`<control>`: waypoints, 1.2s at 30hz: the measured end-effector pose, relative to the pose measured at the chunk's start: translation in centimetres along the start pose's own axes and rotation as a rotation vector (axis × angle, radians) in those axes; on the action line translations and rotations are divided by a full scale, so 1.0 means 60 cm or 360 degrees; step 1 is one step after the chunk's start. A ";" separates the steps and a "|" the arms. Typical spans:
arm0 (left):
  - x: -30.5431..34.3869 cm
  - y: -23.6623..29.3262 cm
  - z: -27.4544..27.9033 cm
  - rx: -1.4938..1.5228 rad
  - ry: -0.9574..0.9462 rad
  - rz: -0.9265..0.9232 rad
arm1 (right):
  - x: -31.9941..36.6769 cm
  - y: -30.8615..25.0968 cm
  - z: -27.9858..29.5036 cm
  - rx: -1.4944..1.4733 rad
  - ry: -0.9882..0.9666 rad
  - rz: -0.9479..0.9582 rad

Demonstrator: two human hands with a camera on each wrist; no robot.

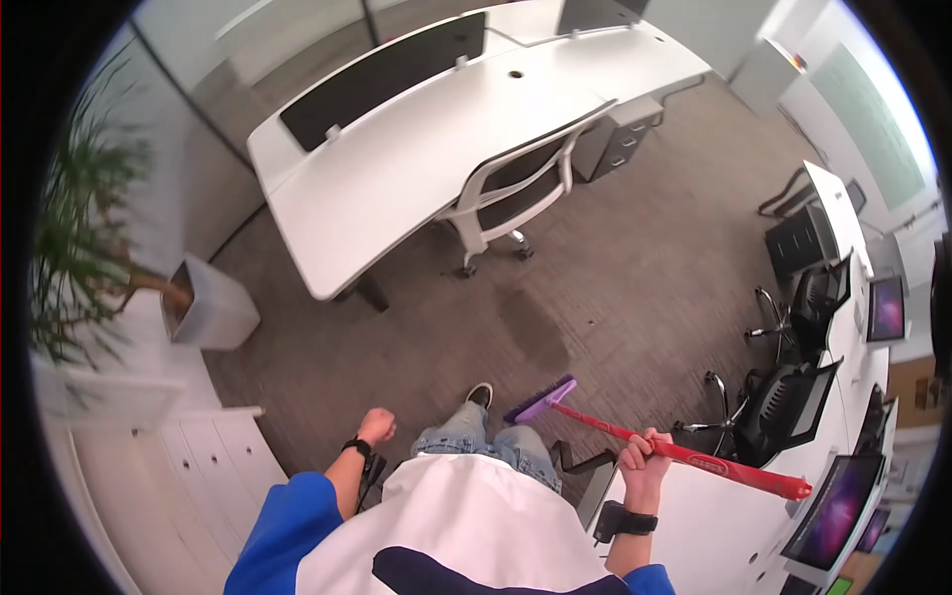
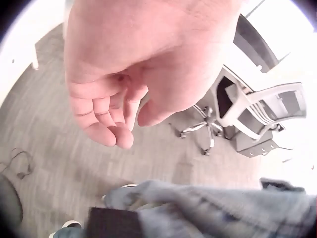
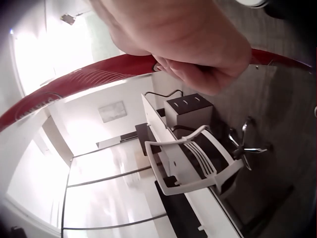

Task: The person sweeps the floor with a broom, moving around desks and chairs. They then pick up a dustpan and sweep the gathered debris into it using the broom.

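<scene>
My right hand (image 1: 645,462) grips the red handle (image 1: 729,471) of a broom, its fingers curled round the shaft. The handle slants from the right down to a purple broom head (image 1: 540,400), which is low in front of my legs. In the right wrist view the fist (image 3: 193,44) wraps the red shaft (image 3: 99,73), which runs out on both sides. My left hand (image 1: 377,426) hangs at my left side, holding nothing. Its fingers (image 2: 96,131) are loosely curled in the left wrist view, with only floor and chair behind them.
Ahead stands a long white desk (image 1: 397,169) with a white-framed chair (image 1: 516,193). A darker patch (image 1: 535,327) marks the grey carpet. To the left are a potted plant (image 1: 213,307) and white cabinets (image 1: 218,466); to the right, black chairs (image 1: 783,412) and a monitor (image 1: 833,511).
</scene>
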State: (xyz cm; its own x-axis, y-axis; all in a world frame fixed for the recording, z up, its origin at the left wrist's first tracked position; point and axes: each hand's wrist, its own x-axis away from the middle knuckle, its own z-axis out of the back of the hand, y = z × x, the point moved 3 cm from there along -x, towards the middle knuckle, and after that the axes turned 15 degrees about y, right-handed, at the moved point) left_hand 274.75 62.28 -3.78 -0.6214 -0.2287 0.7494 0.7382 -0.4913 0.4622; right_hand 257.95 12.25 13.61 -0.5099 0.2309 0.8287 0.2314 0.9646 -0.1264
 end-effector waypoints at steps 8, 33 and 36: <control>-0.112 0.602 -0.227 -0.0095 -0.0088 -0.0643 | -0.104 -0.190 -0.176 -0.0069 -0.0140 0.0437; -0.293 1.232 -0.944 -0.0742 -0.0353 -0.0289 | -0.618 -1.101 -0.585 0.0327 0.1004 0.1417; -0.333 1.383 -1.076 -0.0288 -0.0241 -0.0130 | -0.662 -1.218 -0.603 0.0894 0.1407 0.1347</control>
State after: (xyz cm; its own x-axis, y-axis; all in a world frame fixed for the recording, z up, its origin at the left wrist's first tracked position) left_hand 331.51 -28.17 -10.98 -0.6208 -0.0600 0.7817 0.6195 -0.6485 0.4422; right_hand 291.28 -72.04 9.64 0.3701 0.8235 0.4301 -0.2699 0.5382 -0.7984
